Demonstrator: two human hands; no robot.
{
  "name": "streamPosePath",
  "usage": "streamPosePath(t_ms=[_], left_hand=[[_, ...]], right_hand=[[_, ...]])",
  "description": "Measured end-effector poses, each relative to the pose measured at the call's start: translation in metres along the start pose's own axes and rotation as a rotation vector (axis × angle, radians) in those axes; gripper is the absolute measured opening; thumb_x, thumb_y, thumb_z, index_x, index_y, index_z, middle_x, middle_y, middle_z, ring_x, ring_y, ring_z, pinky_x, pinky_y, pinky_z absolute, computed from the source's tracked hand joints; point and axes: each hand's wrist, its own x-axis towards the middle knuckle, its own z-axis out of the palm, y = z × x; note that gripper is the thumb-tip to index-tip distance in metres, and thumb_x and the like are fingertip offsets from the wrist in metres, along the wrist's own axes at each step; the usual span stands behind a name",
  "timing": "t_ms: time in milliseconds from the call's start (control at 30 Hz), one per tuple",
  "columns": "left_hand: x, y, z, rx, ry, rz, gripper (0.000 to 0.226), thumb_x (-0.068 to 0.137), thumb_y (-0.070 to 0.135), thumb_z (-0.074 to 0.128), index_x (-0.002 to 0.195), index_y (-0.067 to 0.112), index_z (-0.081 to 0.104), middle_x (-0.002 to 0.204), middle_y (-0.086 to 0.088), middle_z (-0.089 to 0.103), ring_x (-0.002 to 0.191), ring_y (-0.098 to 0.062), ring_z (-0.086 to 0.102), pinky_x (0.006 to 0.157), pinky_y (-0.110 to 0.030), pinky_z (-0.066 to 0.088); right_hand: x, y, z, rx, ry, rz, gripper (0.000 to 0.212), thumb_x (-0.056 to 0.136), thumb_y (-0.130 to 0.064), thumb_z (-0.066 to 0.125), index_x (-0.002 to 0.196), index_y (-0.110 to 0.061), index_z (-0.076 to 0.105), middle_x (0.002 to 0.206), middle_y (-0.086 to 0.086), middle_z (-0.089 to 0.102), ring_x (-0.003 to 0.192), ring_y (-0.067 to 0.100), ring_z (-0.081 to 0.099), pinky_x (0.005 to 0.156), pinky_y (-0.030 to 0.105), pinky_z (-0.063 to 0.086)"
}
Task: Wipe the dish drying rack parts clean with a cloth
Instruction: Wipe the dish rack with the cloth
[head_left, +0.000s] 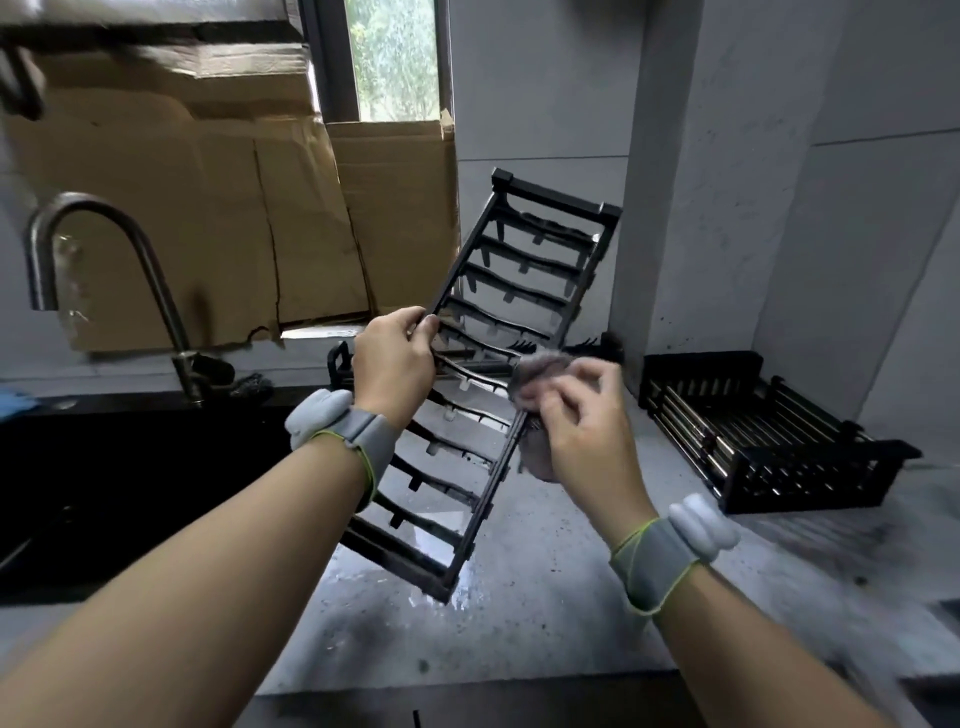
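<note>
Rack panel: your long black slatted panel (519, 291) runs through the middle of the frame, tilted, its top end up near the grey wall and its bottom corner low at centre, over the wet counter (545, 613); whether that corner touches the counter you cannot tell.
Left hand: your left hand (395, 358) grips the panel's left rail about halfway up, fingers curled round it.
Cloth: the grey cloth (540, 366) is bunched against the panel's right rail, right of centre, part of it hanging below your fingers.
Right hand: your right hand (587, 431) pinches the cloth onto that rail, fingers bent round it.
Wrists: each wrist wears a grey band with a white pod.
Basket: a black slotted basket (769, 447) sits on the counter at right, near the wall corner and well apart from the panel.
Second part: another black rack piece (340, 358) lies behind your left hand, mostly hidden.
Sink: the dark sink (130, 493) fills the left side, with the curved steel tap (104, 239) above it.
Background: cardboard (234, 208) leans against the wall and window (389, 57) at upper left.
</note>
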Motion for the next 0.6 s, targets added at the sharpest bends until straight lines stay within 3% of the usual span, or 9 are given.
streamPosePath(t_ms=[67, 133, 267, 333, 400, 500, 600], left_hand=[[0.003, -0.002, -0.001, -0.012, 0.013, -0.041, 0.03, 0.099, 0.028, 0.059, 0.069, 0.027, 0.059, 0.082, -0.004, 0.062, 0.096, -0.035, 0.064, 0.089, -0.047, 0.053], [0.005, -0.005, -0.003, 0.002, 0.026, -0.059, 0.033, 0.099, 0.027, 0.06, 0.067, 0.031, 0.053, 0.082, -0.004, 0.061, 0.091, -0.033, 0.063, 0.088, -0.046, 0.053], [0.006, -0.017, -0.001, -0.035, 0.043, -0.133, 0.02, 0.099, 0.03, 0.06, 0.093, 0.017, 0.074, 0.093, -0.008, 0.072, 0.1, -0.03, 0.065, 0.094, -0.043, 0.052], [0.004, -0.02, 0.002, -0.107, 0.055, -0.201, 0.029, 0.098, 0.033, 0.061, 0.115, 0.013, 0.073, 0.104, -0.006, 0.074, 0.107, -0.026, 0.065, 0.098, -0.042, 0.051], [0.004, -0.019, 0.005, -0.204, 0.057, -0.262, 0.035, 0.097, 0.035, 0.062, 0.124, 0.012, 0.069, 0.112, -0.004, 0.072, 0.11, -0.023, 0.064, 0.101, -0.041, 0.051], [0.007, -0.019, 0.006, -0.256, 0.076, -0.286, 0.034, 0.098, 0.035, 0.061, 0.123, 0.013, 0.067, 0.112, -0.004, 0.071, 0.108, -0.023, 0.064, 0.099, -0.041, 0.052], [0.012, -0.024, 0.006, -0.229, 0.117, -0.26, 0.033, 0.096, 0.039, 0.06, 0.117, 0.016, 0.069, 0.106, -0.003, 0.072, 0.102, -0.027, 0.067, 0.094, -0.046, 0.054]], right_hand=[[-0.021, 0.006, 0.01, 0.03, -0.1, -0.001, 0.016, 0.098, -0.01, 0.057, 0.092, -0.006, 0.071, 0.116, -0.008, 0.04, 0.104, -0.003, 0.054, 0.087, 0.004, 0.044], [-0.038, 0.011, 0.017, 0.071, -0.18, -0.004, 0.014, 0.096, -0.008, 0.059, 0.092, -0.007, 0.072, 0.116, -0.008, 0.041, 0.103, -0.001, 0.058, 0.09, 0.011, 0.049], [-0.028, 0.007, 0.015, 0.03, -0.056, -0.017, 0.008, 0.094, -0.012, 0.063, 0.093, -0.017, 0.069, 0.111, -0.006, 0.045, 0.104, -0.007, 0.049, 0.091, 0.009, 0.044], [-0.012, -0.002, 0.01, 0.07, 0.05, 0.003, 0.012, 0.094, -0.012, 0.062, 0.102, -0.021, 0.06, 0.109, -0.007, 0.048, 0.101, -0.009, 0.049, 0.085, 0.003, 0.039], [-0.005, -0.009, 0.009, 0.037, 0.102, -0.065, 0.017, 0.093, -0.013, 0.064, 0.105, -0.022, 0.056, 0.108, -0.008, 0.051, 0.101, -0.01, 0.049, 0.082, 0.0, 0.034], [-0.015, -0.002, 0.012, -0.054, 0.003, -0.134, 0.011, 0.089, -0.005, 0.065, 0.092, -0.015, 0.063, 0.108, -0.005, 0.051, 0.102, -0.002, 0.054, 0.085, 0.004, 0.038], [-0.039, 0.013, 0.013, -0.029, -0.135, -0.041, 0.015, 0.086, 0.0, 0.068, 0.084, -0.015, 0.065, 0.105, -0.006, 0.048, 0.1, -0.003, 0.052, 0.086, 0.004, 0.041]])
